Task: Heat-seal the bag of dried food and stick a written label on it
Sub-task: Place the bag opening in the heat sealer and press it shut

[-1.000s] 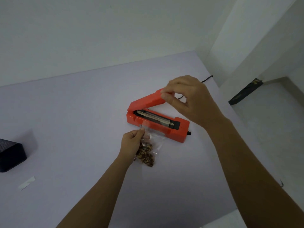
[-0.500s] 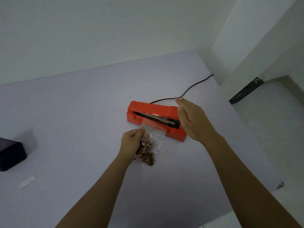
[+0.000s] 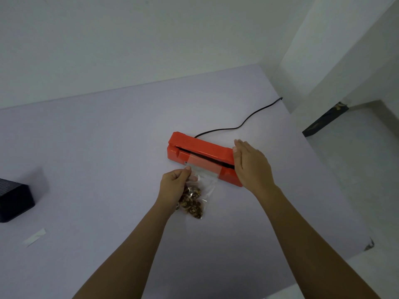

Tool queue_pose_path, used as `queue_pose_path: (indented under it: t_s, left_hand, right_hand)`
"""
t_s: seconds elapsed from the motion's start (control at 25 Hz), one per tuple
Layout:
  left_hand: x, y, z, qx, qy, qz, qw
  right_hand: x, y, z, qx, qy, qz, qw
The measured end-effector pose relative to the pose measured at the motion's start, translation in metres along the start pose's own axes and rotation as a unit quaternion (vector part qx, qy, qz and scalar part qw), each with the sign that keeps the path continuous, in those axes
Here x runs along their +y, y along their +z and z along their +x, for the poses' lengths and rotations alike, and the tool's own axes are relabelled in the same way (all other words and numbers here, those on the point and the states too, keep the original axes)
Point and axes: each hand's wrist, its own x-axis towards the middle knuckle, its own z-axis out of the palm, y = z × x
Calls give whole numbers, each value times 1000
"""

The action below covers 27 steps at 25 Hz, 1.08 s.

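Observation:
A red heat sealer (image 3: 200, 147) lies mid-table, its lid lowered almost flat onto the base. The clear bag of brown dried food (image 3: 195, 201) lies in front of it, with its open end tucked into the sealer's slot. My left hand (image 3: 176, 186) pinches the bag's left edge near the top. My right hand (image 3: 251, 164) lies flat, fingers together, pressing on the right end of the sealer's lid. A white label strip (image 3: 34, 237) lies at the near left of the table.
The sealer's black power cord (image 3: 244, 124) runs back right toward the table's far corner. A black box (image 3: 14, 200) stands at the left edge. The table (image 3: 108, 147) ends at a wall behind and drops off to the floor on the right.
My right hand has pushed the sealer's lid down from raised to nearly closed and flattened on its right end. My left hand has kept its hold on the bag.

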Motion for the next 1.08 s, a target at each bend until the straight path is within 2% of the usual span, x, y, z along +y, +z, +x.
queue_pose_path:
  t_s: [0.2,0.36,0.48,1.08]
  left_hand:
    - [-1,0,0,-2,1,-3,1000]
    - [-2,-1,-1,-2,-4,-12,1000]
    - [-3,-2,-1,-19,-5,-19,1000]
    - [7,2,-10,-33,16,-3,999]
  right_hand:
    - [2,7,0,-10,25,-13,1000]
    - [-1,3,4,-55,48,-89,993]
    - [1,0,7,-69,35,-131,988]
    - [5,13,8,-14,25,-77,997]
